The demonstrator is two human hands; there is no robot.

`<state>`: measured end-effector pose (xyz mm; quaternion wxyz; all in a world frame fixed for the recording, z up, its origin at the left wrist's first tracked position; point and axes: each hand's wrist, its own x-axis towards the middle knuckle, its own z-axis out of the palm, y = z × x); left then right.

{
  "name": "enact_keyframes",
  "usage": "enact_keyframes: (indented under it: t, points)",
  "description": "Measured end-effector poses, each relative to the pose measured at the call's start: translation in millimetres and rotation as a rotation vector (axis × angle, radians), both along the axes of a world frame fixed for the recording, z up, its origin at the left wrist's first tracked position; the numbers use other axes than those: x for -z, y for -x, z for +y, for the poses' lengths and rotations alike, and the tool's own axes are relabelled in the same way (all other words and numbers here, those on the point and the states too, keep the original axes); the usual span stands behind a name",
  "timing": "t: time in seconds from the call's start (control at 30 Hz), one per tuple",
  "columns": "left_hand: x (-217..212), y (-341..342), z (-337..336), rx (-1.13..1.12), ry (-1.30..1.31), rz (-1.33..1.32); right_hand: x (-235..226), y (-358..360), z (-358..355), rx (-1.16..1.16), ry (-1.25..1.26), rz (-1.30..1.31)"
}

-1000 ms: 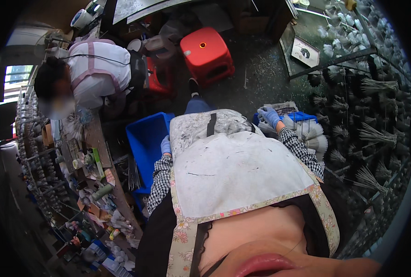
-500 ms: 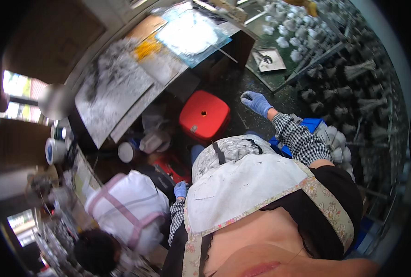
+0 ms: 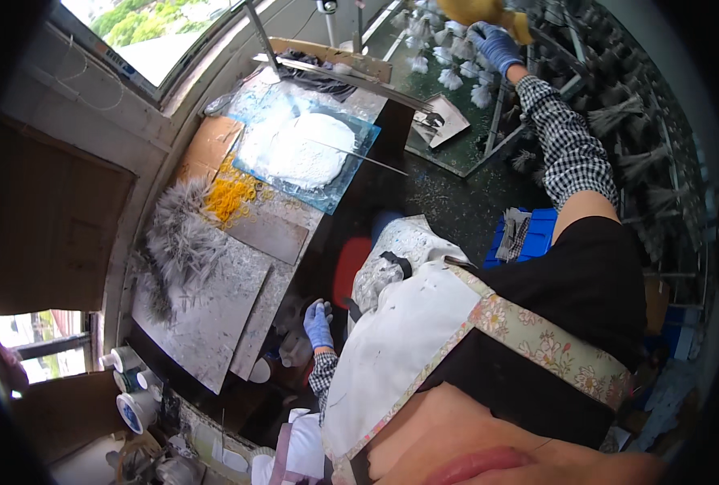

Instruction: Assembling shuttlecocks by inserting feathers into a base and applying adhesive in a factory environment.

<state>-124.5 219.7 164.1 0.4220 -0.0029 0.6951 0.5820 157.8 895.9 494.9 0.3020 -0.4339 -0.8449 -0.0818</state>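
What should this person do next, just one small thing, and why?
Perhaps close the right hand gently on the yellow item: the gloved hand overlaps that item's lower edge in this view, though whether it grips anything is unclear.

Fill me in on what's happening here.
A person in a white apron has the gloved right hand raised beside a yellow object near white tufts; whether it grips anything is unclear. The gloved left hand hangs low, between the apron and the table. On the table are a white heap on a blue sheet, yellow pieces and grey bristles.
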Motion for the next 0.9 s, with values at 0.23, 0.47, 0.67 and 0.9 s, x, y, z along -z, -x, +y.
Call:
enact_keyframes:
  t: [0.23,0.47,0.67,0.9]
  points:
    - [28.5,15.2,93.8,0.073,0.065,0.407,146.1,196.6,-9.8,-0.268,0.514,-0.364]
    - [5.3,55.4,77.8,0.032,0.308,0.659,307.6,232.1,35.4,-0.024,0.447,-0.75]
    - [1.5,64.1,68.8,-0.071,0.277,0.655,327.6,228.9,59.7,0.014,0.298,-0.669]
    - [52.4,63.7,69.9,-0.029,0.16,0.964,370.2,254.7,70.6,-0.156,0.045,-0.737]
